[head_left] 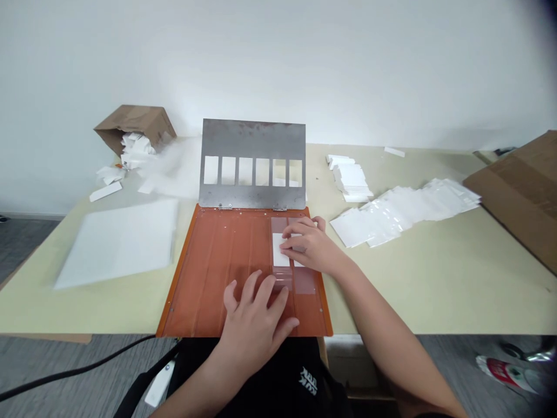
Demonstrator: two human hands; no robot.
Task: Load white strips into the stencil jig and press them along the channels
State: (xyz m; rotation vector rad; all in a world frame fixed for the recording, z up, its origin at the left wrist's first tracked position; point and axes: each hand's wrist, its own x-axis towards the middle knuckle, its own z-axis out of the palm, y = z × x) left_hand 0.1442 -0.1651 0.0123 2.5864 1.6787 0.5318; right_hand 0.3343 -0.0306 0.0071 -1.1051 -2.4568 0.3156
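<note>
An orange board [217, 255] lies on the table in front of me, with a grey metal plate [253, 137] hinged upright at its far edge. The plate has a row of rectangular openings. Clear plastic film strips [304, 284] lie on the board's right side. On one strip is a white card [279, 256]; a second white piece shows partly beneath my right hand [310, 247]. The bent right fingers and thumb close together at the first card's right edge. My left hand [256, 313] rests low on the board, fingers spread, fingertips near the strip's lower end.
A tipped cardboard box [139, 122] spills white pieces at the back left, beside a translucent sheet stack [122, 241]. On the right lie stacked white cards [350, 180], fanned clear-wrapped pieces [404, 212] and a large cardboard box [522, 191]. A black cable [78, 366] runs below the table edge.
</note>
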